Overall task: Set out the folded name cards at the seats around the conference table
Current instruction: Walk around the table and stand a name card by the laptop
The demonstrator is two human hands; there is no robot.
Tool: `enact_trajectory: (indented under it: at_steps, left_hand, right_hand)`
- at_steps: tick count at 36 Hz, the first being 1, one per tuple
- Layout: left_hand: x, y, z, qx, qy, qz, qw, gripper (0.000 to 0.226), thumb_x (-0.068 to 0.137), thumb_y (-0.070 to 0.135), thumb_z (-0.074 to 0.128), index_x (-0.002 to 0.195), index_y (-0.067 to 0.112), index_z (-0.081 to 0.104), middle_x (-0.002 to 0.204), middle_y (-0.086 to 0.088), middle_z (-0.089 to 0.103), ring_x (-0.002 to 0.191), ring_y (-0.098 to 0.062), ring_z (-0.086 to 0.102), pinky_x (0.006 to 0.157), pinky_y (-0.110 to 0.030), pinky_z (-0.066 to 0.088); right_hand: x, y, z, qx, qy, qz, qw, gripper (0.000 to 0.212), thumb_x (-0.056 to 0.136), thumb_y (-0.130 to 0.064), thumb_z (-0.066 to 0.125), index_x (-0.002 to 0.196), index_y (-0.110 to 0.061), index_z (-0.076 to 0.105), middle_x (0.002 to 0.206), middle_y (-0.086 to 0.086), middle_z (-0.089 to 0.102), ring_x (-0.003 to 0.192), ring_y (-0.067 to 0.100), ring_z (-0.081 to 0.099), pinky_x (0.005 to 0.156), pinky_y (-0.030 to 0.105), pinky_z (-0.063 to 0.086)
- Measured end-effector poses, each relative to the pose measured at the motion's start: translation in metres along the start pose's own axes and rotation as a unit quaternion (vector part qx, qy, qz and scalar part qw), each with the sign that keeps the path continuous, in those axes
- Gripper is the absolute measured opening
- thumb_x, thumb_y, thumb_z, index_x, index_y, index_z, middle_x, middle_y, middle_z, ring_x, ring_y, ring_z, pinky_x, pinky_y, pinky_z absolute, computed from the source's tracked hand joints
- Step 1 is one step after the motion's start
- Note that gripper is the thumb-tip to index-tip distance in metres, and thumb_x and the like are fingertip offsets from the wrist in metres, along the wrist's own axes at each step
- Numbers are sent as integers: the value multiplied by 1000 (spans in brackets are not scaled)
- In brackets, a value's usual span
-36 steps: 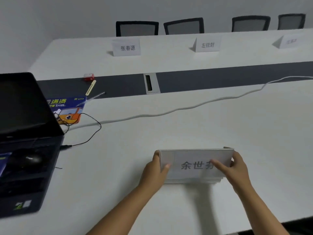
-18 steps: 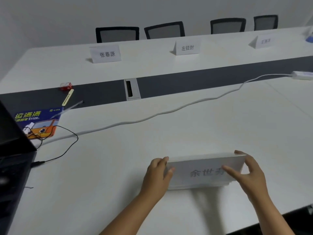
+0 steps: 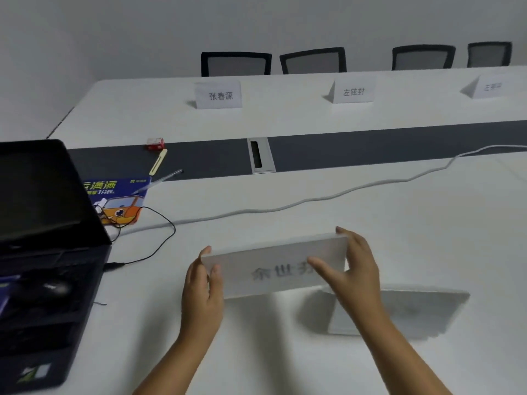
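name card (image 3: 273, 270) held just above the conference table (image 3: 370, 212), near the laptop (image 3: 42, 223) | left hand (image 3: 201, 292) and right hand (image 3: 353, 269) pinch its two short ends | likely light, thin paper, bends easily | best to grip the ends gently
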State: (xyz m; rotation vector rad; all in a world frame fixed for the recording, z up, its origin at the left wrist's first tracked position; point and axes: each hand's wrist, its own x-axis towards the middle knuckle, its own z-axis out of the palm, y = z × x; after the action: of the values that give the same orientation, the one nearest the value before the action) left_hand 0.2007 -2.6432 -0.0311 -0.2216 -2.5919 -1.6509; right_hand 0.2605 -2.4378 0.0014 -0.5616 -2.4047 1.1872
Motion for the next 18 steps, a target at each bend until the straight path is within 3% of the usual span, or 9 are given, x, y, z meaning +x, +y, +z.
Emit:
enact_trajectory:
  at_steps: [5,9,12,18]
  left_hand:
    - [28,-48,-20,27,-5,-68,997,38,93,13,35,129,0,37,135,-19,41,121,-30,42,97,-32,33]
    - [43,-78,-18,47,-23,-99,994,37,92,9,36,127,-3,38,132,-23,43,123,-32,40,95,-26,28]
    - [53,-94,-12,61,-30,-102,992,35,92,7,38,125,-6,39,128,-25,45,122,-34,42,93,-25,28]
    - [70,-108,-5,50,-28,-91,994,36,92,10,39,126,-2,41,130,-22,45,122,-32,43,92,-27,31]
  right_hand:
    - [15,4,73,27,-62,52,996,64,67,-23,76,122,-7,49,129,5,49,115,12,44,81,5,24]
    - [24,18,108,38,-84,95,991,64,68,-22,75,124,-10,46,133,5,48,123,17,43,88,10,26]
    - [30,26,121,56,-82,123,987,66,68,-20,76,125,-10,45,134,6,48,122,20,44,99,24,33]
    - [35,42,139,73,-62,156,983,63,68,-18,76,123,-9,47,132,8,49,120,22,47,103,36,39]
